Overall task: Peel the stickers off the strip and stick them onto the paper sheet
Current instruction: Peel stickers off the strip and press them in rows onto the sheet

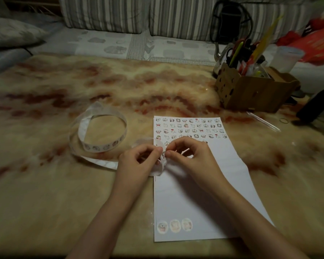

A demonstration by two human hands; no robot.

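Left hand (138, 158) and right hand (192, 156) meet, fingers (173, 153) curled, pinching.

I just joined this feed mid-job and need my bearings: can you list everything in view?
paper sheet: one, white, flat at centre-right
sticker strip: one, white, coiled left of the sheet, its end between the hands
small stickers: several rows, black-and-white with red touches, top of the sheet
round stickers: three, pale, sheet's near left corner
cardboard box: one, brown, far right, holding pens and scissors
plastic cup: one, translucent, behind the box
table cover: one, beige with reddish blotches, under everything
striped cushions: two, grey and white, at the back
left hand: one, pinching the strip's end over the sheet
right hand: one, pinching the same end
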